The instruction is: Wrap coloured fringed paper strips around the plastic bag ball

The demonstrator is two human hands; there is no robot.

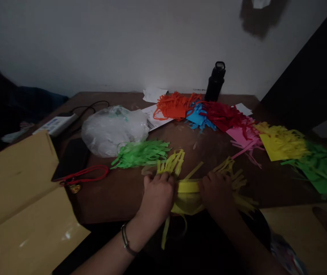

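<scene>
Between my two hands, at the table's front edge, lies a yellow fringed paper (188, 186) with a folded band along its top. My left hand (158, 194) is closed on the band's left end, and loose yellow strips stick out above and below it. Fingers curled, my right hand (217, 193) grips the right end, with more cut strips spread beyond it. A bracelet circles my left wrist. Just behind my left hand rests a bundle of green paper fringe (142, 153). The fingertips of both hands are partly hidden.
Orange (176, 106), blue (199, 117), red (223, 116), pink (245, 133), yellow (284, 141) and green (324, 168) fringed papers line the table's back and right. A clear plastic bag (113, 131), a black phone-like object (72, 158) with red cord and a black bottle (215, 82) stand around.
</scene>
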